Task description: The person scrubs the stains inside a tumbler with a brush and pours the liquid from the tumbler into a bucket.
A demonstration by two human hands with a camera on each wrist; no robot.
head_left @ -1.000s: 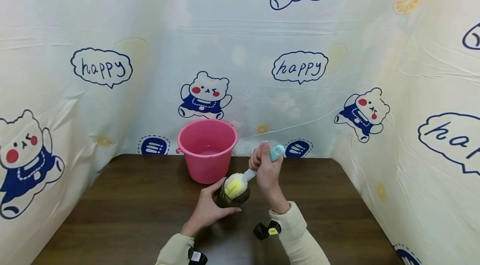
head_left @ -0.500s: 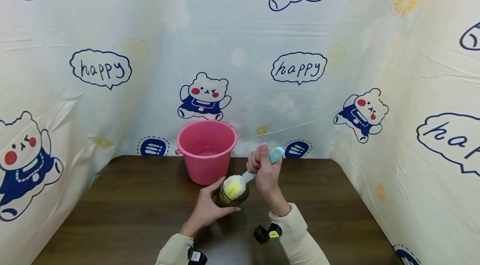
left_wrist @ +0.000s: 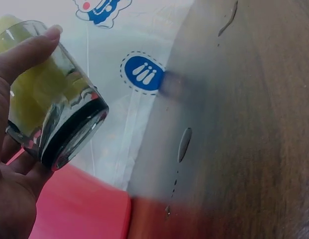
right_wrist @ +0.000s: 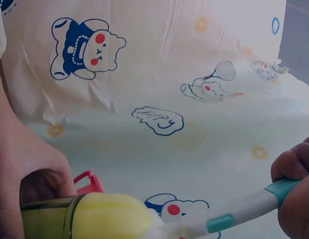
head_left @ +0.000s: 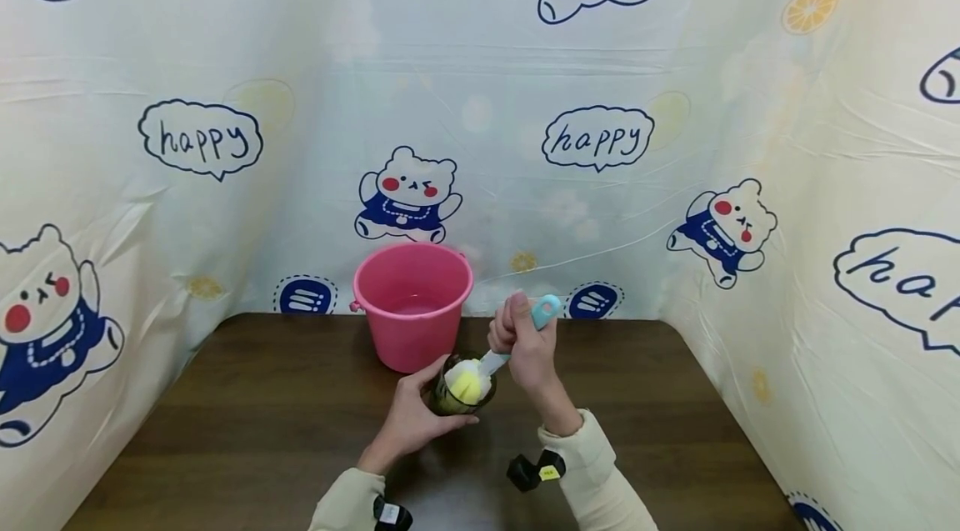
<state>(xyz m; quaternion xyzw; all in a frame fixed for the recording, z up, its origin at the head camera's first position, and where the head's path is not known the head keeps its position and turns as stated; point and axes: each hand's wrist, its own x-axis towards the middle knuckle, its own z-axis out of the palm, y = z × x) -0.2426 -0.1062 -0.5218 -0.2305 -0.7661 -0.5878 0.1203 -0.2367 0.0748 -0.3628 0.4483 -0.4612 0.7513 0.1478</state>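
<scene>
My left hand [head_left: 408,416] grips a clear drinking glass [left_wrist: 69,112] round its side. The glass leans, with its mouth toward my right hand and its thick base showing in the left wrist view. Inside its mouth sits the yellow and white sponge head [head_left: 468,383] of a cup brush, partly sunk in the glass. My right hand [head_left: 531,352] wraps its fingers round the brush's white and turquoise handle [right_wrist: 234,219], thumb up near the ringed end. The yellow sponge shows through the glass wall in the left wrist view.
A pink bucket [head_left: 405,341] stands just behind the glass, near the back edge of the brown wooden table [head_left: 285,431]. Drops of water [left_wrist: 184,144] lie on the tabletop. A patterned curtain [head_left: 480,81] hangs round the back and sides.
My right hand has moved slightly down and left, and the sponge head has sunk deeper into the glass. My left hand keeps its hold on the glass almost in place.
</scene>
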